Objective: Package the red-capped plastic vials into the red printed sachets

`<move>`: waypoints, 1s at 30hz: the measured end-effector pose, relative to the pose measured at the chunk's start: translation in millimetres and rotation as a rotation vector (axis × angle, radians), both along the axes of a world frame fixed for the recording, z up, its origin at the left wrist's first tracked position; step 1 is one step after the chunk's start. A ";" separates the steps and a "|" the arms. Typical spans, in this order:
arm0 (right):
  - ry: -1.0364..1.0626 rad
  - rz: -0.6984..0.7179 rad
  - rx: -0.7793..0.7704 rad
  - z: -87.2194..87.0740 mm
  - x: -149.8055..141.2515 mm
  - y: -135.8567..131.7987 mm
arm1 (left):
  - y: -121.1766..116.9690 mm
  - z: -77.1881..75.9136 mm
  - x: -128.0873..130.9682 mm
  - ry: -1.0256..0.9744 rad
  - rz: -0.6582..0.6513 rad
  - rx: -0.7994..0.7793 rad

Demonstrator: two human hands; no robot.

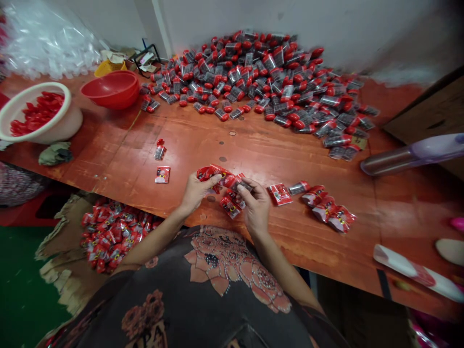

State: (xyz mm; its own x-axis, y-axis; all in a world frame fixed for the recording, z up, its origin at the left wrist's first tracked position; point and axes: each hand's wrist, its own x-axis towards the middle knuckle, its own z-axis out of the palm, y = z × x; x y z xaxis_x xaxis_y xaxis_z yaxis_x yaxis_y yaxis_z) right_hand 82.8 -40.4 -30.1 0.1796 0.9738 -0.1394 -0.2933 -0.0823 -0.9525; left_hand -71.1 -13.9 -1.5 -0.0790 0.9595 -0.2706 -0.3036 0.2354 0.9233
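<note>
My left hand is closed on red printed packets, thumb on top. My right hand pinches a small clear tube with a red cap; the tube's end touches the packets. Another red packet hangs or lies just below, against my right fingers; I cannot tell if it is gripped. Right of my hands are a flat red packet, a capped tube and several puffed-out packets. To the left lie a flat packet and a tube beside a loose red cap.
A large heap of red-capped tubes covers the back of the wooden table. At left stand a white bowl of red caps and a red bowl. Below the front edge, a carton holds filled red packets. A lilac cylinder lies right.
</note>
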 end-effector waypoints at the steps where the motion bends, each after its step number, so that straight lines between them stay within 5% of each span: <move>1: 0.008 -0.005 -0.015 0.2 -1.0 -0.3 | -0.4 0.2 0.9 0.001 0.005 0.002; 8: 0.102 0.006 -0.118 0.4 -6.1 -0.4 | -2.8 6.5 4.5 -0.015 0.001 -0.099; 20: -0.028 0.070 -0.017 0.4 -5.6 -6.6 | -3.5 0.5 5.0 -0.056 0.098 -0.025; 26: -0.310 0.022 0.242 5.7 -0.6 -6.7 | -4.4 1.1 8.0 -0.077 0.046 0.031; 30: -0.157 0.078 0.134 7.8 -3.7 -8.8 | -6.7 1.2 7.9 -0.076 -0.004 0.025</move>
